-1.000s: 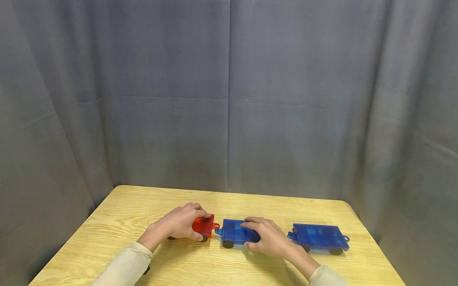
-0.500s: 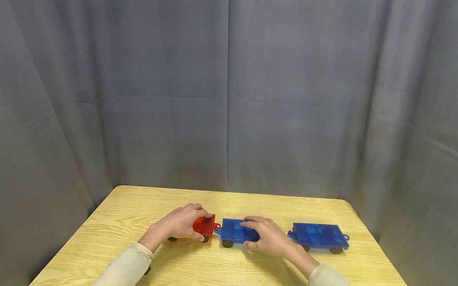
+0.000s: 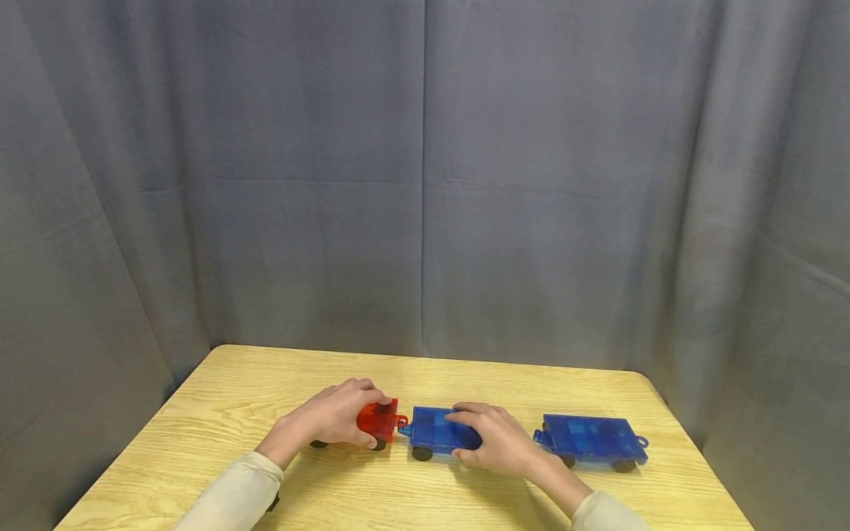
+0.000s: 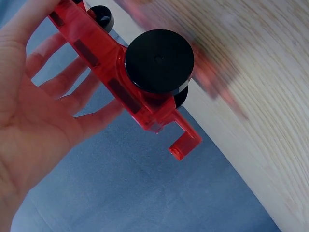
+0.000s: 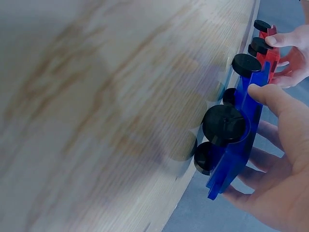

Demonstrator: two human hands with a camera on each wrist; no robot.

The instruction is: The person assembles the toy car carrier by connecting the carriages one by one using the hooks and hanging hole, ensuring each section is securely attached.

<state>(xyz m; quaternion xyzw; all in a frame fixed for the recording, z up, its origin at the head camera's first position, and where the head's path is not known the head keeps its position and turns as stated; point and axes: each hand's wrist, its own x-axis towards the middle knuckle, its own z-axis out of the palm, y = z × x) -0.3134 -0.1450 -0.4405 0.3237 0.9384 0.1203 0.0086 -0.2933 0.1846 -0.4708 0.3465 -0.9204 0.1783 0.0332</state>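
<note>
My left hand [image 3: 335,414] grips a red see-through toy train car [image 3: 376,422] by its long sides, thumb in front and fingers behind. Its black wheels and a hook at one end show in the left wrist view. To the right, my right hand [image 3: 498,442] holds a blue toy train car [image 3: 432,426] the same way, thumb [image 5: 263,93] on the near side. The red car's ring [image 3: 401,421] and the blue car's hook [image 3: 404,430] meet between the hands; whether they are linked I cannot tell. My hands hide parts of both cars.
A second blue toy train car [image 3: 591,436] stands on the wooden table [image 3: 265,376] to the right of my right hand, its hook pointing left and its ring right. Grey curtains [image 3: 319,184] hang behind and at both sides of the table.
Both cars have stayed nearly in place. The red car shifted very slightly right and then back left, while both hands kept their hold. The second blue car has not moved.
</note>
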